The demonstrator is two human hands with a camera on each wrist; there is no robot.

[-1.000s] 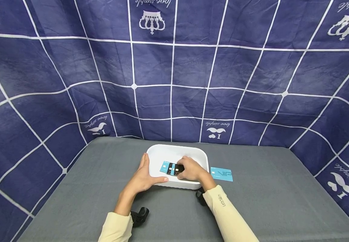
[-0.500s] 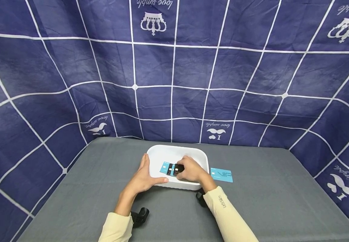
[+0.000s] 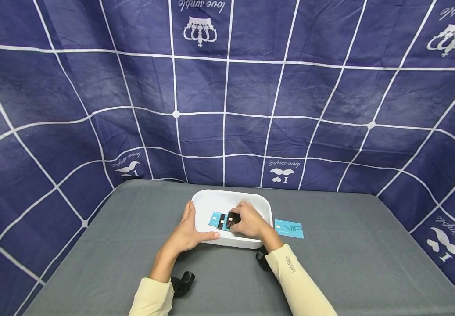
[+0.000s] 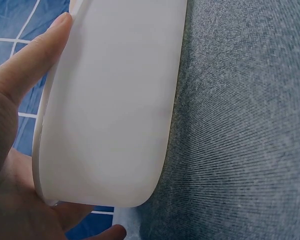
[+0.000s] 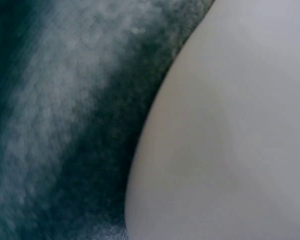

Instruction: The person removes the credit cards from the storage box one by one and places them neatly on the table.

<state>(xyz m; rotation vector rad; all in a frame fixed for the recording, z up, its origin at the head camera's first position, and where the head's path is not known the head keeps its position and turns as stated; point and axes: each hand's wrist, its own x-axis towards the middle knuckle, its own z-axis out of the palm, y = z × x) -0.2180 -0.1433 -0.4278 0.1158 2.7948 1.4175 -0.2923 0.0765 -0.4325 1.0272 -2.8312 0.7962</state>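
While the right hand (image 3: 251, 220) pinches it near the middle of the white tray (image 3: 217, 199), the black card (image 3: 232, 219) shows one pale chip and the letters VIP. To its left lie, overlapping, a second black card (image 3: 221, 221) and a blue card (image 3: 214, 218). The left hand (image 3: 186, 230) is spread wide against the tray's left end, thumb on the near rim. Compared with half a second ago, the black card is slightly raised.

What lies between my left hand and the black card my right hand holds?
The white tray's wall, then overlapping blue and black cards inside it, shown in the head view.
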